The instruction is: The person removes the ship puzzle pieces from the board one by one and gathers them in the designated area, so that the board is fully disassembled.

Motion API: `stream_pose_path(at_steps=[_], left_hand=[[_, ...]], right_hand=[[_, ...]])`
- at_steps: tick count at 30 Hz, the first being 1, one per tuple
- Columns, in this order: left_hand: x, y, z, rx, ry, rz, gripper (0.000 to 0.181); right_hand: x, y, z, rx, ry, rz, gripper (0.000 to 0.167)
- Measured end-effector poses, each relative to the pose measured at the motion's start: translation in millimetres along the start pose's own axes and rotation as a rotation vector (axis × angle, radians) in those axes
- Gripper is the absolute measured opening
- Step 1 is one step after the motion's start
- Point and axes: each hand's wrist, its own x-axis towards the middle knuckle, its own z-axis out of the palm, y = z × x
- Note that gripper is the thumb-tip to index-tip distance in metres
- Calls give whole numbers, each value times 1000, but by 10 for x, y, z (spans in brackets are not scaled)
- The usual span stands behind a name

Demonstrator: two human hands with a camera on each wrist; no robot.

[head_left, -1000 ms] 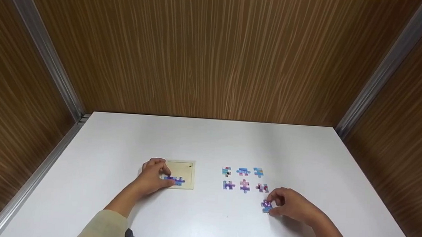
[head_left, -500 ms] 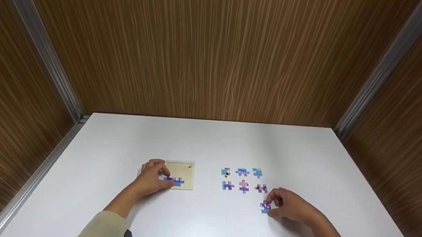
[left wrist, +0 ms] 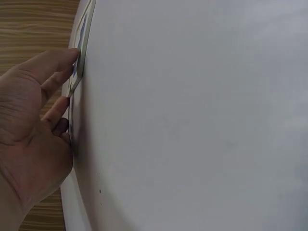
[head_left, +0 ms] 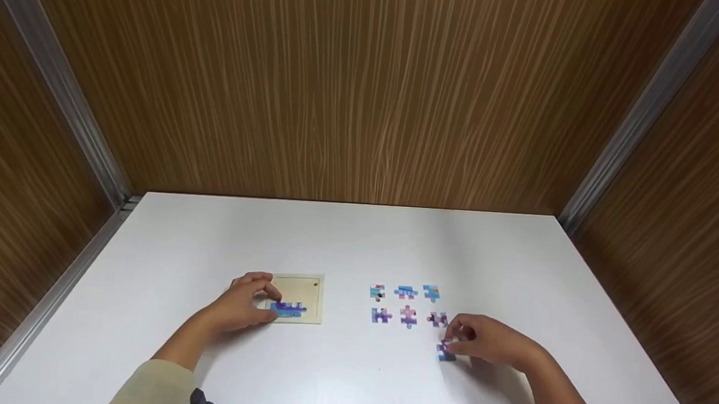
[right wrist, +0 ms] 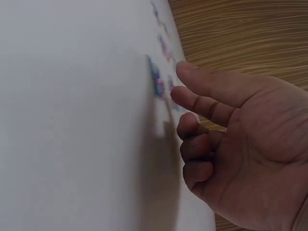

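Note:
A pale wooden puzzle tray (head_left: 297, 288) lies left of centre. Joined blue and purple jigsaw pieces (head_left: 290, 311) sit along its near side. My left hand (head_left: 239, 304) rests at the tray's left end, thumb and forefinger bent but apart around the pieces' left end, part of which they hide. A blue-purple jigsaw piece (head_left: 442, 356) lies on the table at right, partly covered by the thumb of my right hand (head_left: 491, 341). In the right wrist view, that thumb and forefinger (right wrist: 197, 102) stand slightly off the piece (right wrist: 156, 81), the other fingers curled.
Loose jigsaw pieces stand in two rows between the hands, among them a pink one (head_left: 408, 316) and a blue one (head_left: 406, 291). The white table (head_left: 344, 245) is bounded by wood-grain walls (head_left: 354, 89) at back and sides.
My left thumb has drawn back to the left from the pieces in the tray. The right hand has shifted over the loose piece, thumb now in front of it. The view has shifted slightly.

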Motion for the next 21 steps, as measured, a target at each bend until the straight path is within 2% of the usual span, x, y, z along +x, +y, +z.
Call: stream_pose_path(at_steps=[4, 6, 10, 14, 16, 21], left_hand=[[-23, -26, -15, -5, -13, 4, 26], [-34, -23, -12, -17, -14, -4, 25], [-51, -27, -6, -22, -24, 17, 28], [-60, -45, -3, -24, -24, 32, 30], [-58, -49, -3, -23, -13, 19, 29], [-48, -54, -4, -18, 5, -4, 28]], right_hand=[[11, -243, -92, -63, -5, -24, 22], [20, -386, -123, -84, -7, -64, 24], [70, -680, -86, -122, -21, -187, 26], [221, -953, 90, -128, -50, -306, 24], [347, -1082, 216, -121, -65, -346, 24], [736, -1344, 622, -24, -64, -351, 26]])
